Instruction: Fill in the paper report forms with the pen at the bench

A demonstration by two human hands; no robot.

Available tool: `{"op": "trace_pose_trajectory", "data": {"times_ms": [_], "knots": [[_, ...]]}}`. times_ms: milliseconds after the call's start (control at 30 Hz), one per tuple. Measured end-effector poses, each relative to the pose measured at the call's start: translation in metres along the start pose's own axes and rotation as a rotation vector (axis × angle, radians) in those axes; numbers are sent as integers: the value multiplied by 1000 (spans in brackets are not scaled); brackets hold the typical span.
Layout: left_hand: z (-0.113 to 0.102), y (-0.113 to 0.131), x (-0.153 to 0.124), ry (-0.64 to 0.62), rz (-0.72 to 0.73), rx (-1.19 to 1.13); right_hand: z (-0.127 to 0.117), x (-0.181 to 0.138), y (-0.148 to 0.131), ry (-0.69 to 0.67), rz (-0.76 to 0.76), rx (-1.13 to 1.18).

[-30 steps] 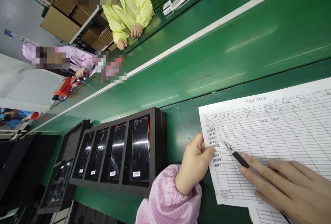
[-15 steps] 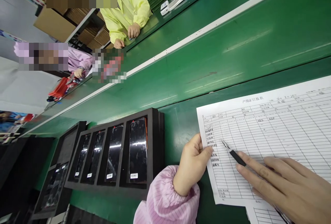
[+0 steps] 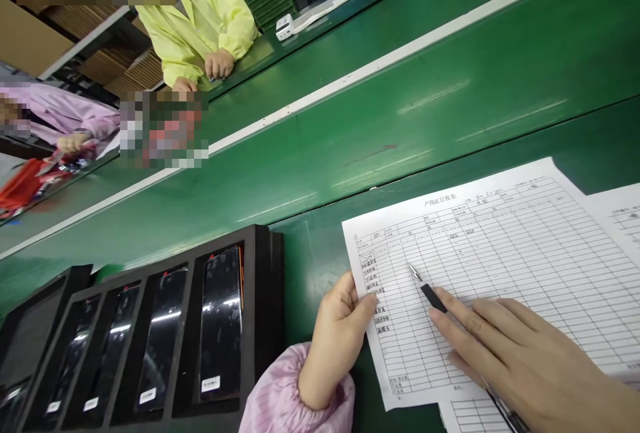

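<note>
A printed form (image 3: 475, 273) with a ruled table and some handwriting down its left column lies on the green bench, over other sheets. My left hand (image 3: 341, 333), in a pink cuff, pinches the form's left edge between thumb and fingers. Over the lower part of the form rests my right hand (image 3: 525, 359), its fingers closed round a pen (image 3: 433, 297). The pen's silver tip points up and left, close above the table cells; whether it touches the paper I cannot tell. Another sheet (image 3: 617, 209) sticks out at the right.
Left of my hands, a black foam tray (image 3: 263, 299) holds several dark-screened phones (image 3: 220, 326) with white labels. A second tray (image 3: 30, 333) lies beyond it. Across the bench (image 3: 320, 146), a person in yellow (image 3: 200, 26), one in pink and a blue sleeve sit near a white device (image 3: 285, 27).
The view has swung to the right, so the trays and people sit further left. More of the form's right side and the sheet beneath show. Both hands keep their holds.
</note>
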State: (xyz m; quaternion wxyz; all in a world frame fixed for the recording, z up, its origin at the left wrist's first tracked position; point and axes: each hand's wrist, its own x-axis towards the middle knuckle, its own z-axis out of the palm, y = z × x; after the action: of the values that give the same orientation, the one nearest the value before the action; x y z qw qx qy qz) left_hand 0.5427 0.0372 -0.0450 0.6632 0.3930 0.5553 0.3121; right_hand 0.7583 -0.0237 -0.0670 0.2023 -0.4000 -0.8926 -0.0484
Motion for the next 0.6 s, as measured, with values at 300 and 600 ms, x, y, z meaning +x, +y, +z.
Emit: {"op": "trace_pose_trajectory", "data": {"times_ms": [300,600], "knots": [[0,1,-1,15,-22,24,-1,-5,-2,-3,15,-19],[1,1,0,15,-21,30,-4,-2,-2,9,26,-15]]}}
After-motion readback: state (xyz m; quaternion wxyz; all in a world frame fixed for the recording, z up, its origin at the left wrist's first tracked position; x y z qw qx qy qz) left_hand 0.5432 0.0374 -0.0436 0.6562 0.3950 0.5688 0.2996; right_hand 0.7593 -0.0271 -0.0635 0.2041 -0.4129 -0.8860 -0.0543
